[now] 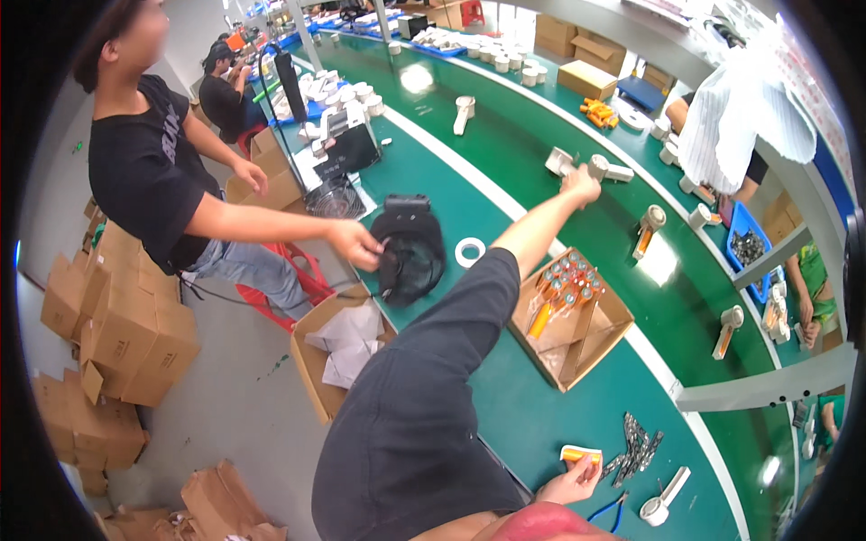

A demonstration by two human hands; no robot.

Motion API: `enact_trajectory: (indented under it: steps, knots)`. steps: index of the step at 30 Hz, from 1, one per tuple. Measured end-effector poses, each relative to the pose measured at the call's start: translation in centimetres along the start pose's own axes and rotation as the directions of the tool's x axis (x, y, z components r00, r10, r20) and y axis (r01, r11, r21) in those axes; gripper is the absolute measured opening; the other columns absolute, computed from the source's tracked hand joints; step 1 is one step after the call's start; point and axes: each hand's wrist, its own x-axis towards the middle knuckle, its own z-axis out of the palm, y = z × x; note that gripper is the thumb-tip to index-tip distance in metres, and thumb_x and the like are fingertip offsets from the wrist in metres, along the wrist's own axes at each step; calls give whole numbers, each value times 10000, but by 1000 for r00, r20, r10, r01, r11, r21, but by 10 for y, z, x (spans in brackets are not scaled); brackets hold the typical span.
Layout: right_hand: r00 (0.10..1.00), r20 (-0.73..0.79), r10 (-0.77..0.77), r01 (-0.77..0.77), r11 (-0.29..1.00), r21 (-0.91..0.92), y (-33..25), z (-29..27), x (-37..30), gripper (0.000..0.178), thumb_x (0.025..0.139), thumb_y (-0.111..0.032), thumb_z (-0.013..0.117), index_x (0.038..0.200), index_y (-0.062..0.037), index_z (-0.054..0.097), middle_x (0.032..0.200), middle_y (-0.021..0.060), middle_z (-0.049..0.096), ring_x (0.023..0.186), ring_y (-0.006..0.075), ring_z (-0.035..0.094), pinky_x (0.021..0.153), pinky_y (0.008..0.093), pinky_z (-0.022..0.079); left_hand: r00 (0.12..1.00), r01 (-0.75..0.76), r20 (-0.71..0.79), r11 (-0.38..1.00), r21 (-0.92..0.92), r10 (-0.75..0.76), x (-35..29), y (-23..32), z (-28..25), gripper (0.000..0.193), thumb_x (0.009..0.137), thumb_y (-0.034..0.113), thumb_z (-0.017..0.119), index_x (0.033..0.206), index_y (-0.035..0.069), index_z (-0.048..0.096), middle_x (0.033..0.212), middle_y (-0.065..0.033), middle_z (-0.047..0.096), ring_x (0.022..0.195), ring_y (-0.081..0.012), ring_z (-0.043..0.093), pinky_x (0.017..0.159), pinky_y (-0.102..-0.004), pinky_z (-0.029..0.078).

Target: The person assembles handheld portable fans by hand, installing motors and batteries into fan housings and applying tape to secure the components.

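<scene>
Right hand's (568, 485) fingers are clamped on an orange-and-white piece (582, 455) near the table's (532, 419) near edge. Left hand (583, 188) is touching a white handle piece (619, 173) beyond the green belt's (523, 135) near edge, can't tell if gripped. Sloppy grab could knock the white neighbor (557, 162) just beside it.

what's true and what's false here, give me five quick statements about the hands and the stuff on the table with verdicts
1. The right hand holds an orange-and-white part. True.
2. The cardboard tray contains an orange piece. True.
3. The left hand is inside that tray. False: it is at a white round-headed housing over the green conveyor belt.
4. The roll of white tape is on the conveyor belt. False: it lies on the green tabletop.
5. Blue-handled pliers lie near the right hand. True.
</scene>
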Motion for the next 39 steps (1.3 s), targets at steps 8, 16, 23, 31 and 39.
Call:
enact_trajectory:
  steps: [8,16,23,31,39]
  knots:
    - [996,84,-28,22,997,73,9,-3,6,288,1017,-123,581,1209,91,578,1023,146,666,868,169,658,681,294,594,978,45,172,685,-727,118,-81,-42,-101,91,937,58,577,976,60,494,997,-119,616,894,-240,666,801,-390,614]
    - [992,127,-28,19,997,71,-2,-2,2,282,1014,-165,600,1173,69,596,962,120,665,820,162,662,670,281,589,952,-240,-123,435,-868,279,-219,-30,-148,537,895,27,670,1185,110,225,996,-159,596,798,-231,675,657,-356,600]
    - [991,130,13,-33,988,152,5,-6,5,267,1008,-171,613,1150,56,612,1009,109,659,844,153,654,664,254,571,969,-215,-126,476,-853,212,-252,-44,-165,353,998,214,622,1102,137,294,905,-118,616,590,-127,585,448,-260,484]
    - [932,337,-134,55,971,234,-52,25,-10,316,1024,-128,579,1307,3,530,1016,107,667,859,147,643,692,258,541,949,-173,-46,393,-903,312,-348,-60,-148,223,1095,333,369,1124,118,418,956,-117,680,618,-116,625,468,-219,509]
    - [872,470,-136,37,976,212,-58,44,-39,318,1020,-105,582,1312,12,532,918,67,669,842,124,645,740,262,549,974,-134,-42,410,-902,224,-413,-127,-164,455,953,294,699,1260,77,443,867,-84,648,606,-106,605,487,-235,492]
